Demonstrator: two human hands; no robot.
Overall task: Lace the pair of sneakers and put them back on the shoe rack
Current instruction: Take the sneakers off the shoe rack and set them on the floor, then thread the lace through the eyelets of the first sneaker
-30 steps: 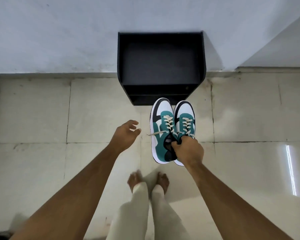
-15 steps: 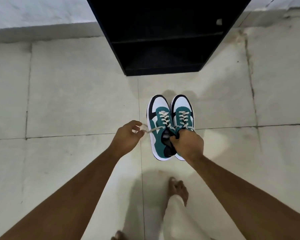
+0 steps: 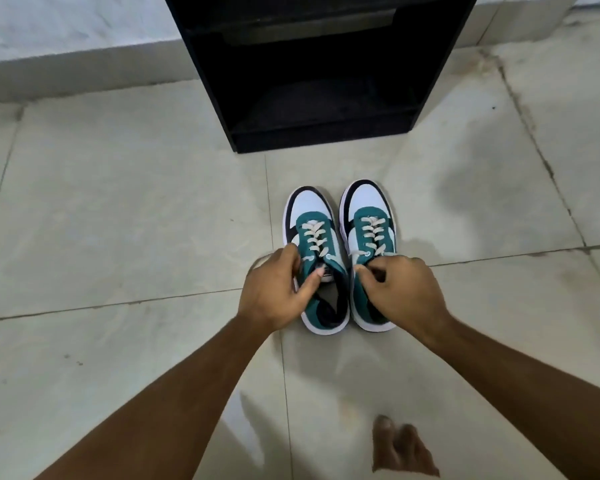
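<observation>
Two teal, white and black sneakers with cream laces stand side by side on the floor tiles, toes toward the rack. My left hand (image 3: 278, 289) grips the left sneaker (image 3: 314, 230) at its tongue and collar, thumb inside the opening. On the right sneaker (image 3: 369, 220) my right hand (image 3: 404, 289) holds the collar and covers the heel half. The black shoe rack (image 3: 321, 74) stands just beyond the toes, its lower shelf open and dark.
A white wall (image 3: 66, 32) with a low skirting runs behind the rack. Pale floor tiles (image 3: 118, 220) with dark grout lines spread all around. My bare foot (image 3: 400, 448) shows at the bottom right.
The sneakers came down from hanging in my right hand to standing on the floor. My left hand moved from the lace end onto the left sneaker. The view closed in on the rack.
</observation>
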